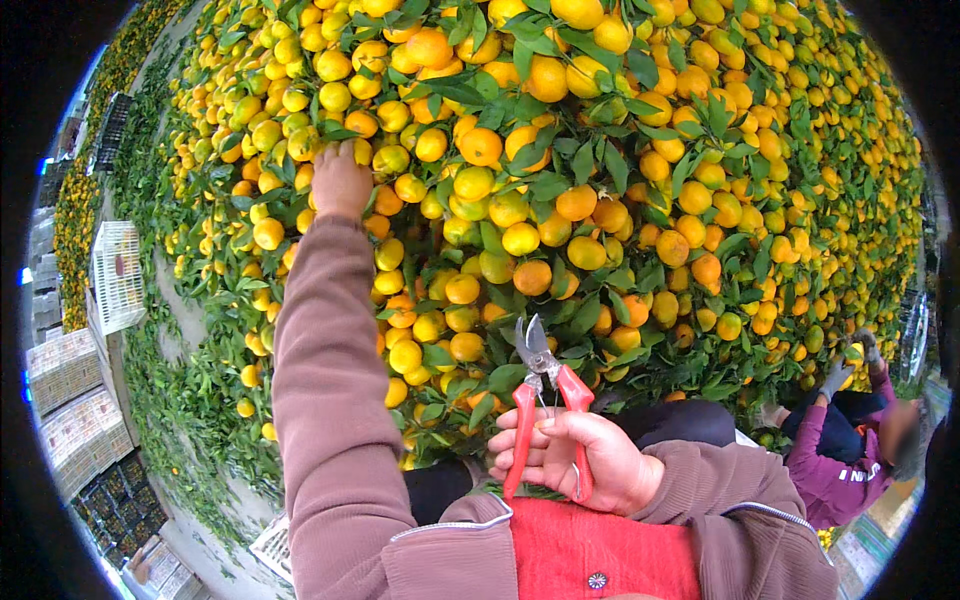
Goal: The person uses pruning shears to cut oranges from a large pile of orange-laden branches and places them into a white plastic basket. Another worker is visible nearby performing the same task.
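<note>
A large heap of orange-yellow mandarins [473, 183] with green leaves fills the space before me. My left hand [341, 180] reaches into the heap's left part, back of the hand up. Its fingertips are partly hidden among the fruit and touch a mandarin [361, 152]; whether they grip it I cannot see. Near my lap, my right hand [577, 454] holds red-handled pruning shears [574, 390], palm turned up. The shears' blades are spread apart and point at the heap.
At right a co-worker [832, 465] in a purple top and gloves holds a fruit. Left of the heap, leaves litter the floor [180, 315]. A white plastic crate [118, 277], stacked boxes [82, 435] and dark crates of fruit [120, 510] stand there.
</note>
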`<state>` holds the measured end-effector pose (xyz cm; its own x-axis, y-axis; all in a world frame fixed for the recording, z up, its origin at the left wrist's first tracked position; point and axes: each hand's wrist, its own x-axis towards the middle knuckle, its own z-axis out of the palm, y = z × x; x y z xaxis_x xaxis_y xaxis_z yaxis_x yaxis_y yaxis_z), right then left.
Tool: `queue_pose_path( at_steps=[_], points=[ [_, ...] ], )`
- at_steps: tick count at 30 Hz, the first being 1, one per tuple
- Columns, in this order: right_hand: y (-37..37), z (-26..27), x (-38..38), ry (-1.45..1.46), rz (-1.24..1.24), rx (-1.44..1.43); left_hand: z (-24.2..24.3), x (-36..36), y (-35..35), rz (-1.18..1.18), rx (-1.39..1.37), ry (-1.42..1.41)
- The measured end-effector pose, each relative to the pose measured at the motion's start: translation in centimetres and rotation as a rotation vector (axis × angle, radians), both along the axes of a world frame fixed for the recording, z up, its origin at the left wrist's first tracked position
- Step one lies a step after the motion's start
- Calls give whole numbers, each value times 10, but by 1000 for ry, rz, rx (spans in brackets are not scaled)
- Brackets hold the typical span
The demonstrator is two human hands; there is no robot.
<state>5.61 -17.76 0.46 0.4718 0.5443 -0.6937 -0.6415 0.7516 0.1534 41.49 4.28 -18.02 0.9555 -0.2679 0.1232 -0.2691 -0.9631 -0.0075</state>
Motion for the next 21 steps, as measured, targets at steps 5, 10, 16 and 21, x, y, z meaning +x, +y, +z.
queue_pose_path(
  at_steps=[5,10,16,21],
  points=[
    [-3,-4,-2,8,32,-98,-20,17,-1,261,-39,174],
    [6,-6,2,44,22,-119,-34,0,-5,194,-160,-12],
    [16,0,1,-23,-17,-14,-23,-119,9,118,-881,260],
    [23,3,-11,-23,42,-35,-5,-234,-29,351,-1799,765]
  ],
)
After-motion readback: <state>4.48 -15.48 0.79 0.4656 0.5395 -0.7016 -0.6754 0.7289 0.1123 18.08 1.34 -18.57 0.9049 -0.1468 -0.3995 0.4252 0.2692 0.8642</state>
